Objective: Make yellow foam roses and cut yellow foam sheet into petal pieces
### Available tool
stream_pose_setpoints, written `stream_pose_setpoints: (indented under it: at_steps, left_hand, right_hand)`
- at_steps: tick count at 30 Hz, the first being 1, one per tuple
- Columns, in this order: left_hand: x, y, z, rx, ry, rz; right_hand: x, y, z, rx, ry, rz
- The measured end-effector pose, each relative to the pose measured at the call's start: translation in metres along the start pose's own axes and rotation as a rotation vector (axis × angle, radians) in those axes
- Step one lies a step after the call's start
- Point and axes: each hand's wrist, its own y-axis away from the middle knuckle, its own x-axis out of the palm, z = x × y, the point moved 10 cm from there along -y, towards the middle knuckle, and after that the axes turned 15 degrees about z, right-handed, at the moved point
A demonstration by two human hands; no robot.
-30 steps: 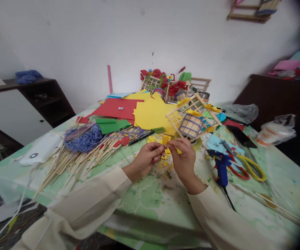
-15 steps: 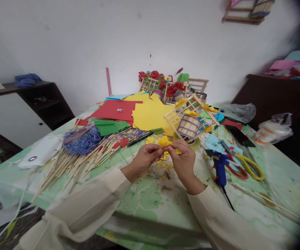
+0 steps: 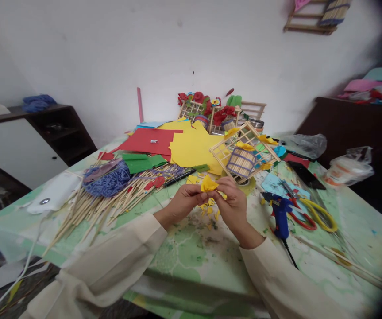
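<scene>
Between my two hands is a small yellow paper flower (image 3: 208,183), its cupped petals showing above the fingertips. My left hand (image 3: 184,203) pinches its base from the left, fingers closed. On the other side my right hand (image 3: 233,206) is also closed on the base, thumb against the fingers. The fingertips of both hands meet and hide the lower end of the flower. Yellow paper scraps (image 3: 207,210) lie on the table beneath. Just beyond the right hand, a lattice frame of sticks (image 3: 242,161) carries a small stick basket and several yellow paper flowers.
Blue yarn (image 3: 107,179) and many thin sticks (image 3: 87,210) lie at left. Red paper (image 3: 147,141) and yellow paper (image 3: 191,148) are behind. At right are a blue glue gun (image 3: 280,217), yellow-handled scissors (image 3: 322,217), a phone (image 3: 305,175) and a plastic tub (image 3: 343,173).
The yellow paper flower has turned a little between my fingers and now shows a more cupped shape. Both hands stay in nearly the same place.
</scene>
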Motion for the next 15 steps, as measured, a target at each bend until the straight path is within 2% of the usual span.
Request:
stream_pose_setpoints:
  at_steps: [9,15]
  left_hand:
    - [0.007,-0.001,-0.003,-0.022,0.007,0.078]
    - [0.012,-0.001,-0.004,-0.038,0.016,0.117]
  right_hand:
    - [0.006,-0.006,0.002,0.021,-0.061,0.091]
    - [0.011,-0.005,0.000,0.063,-0.154,0.083]
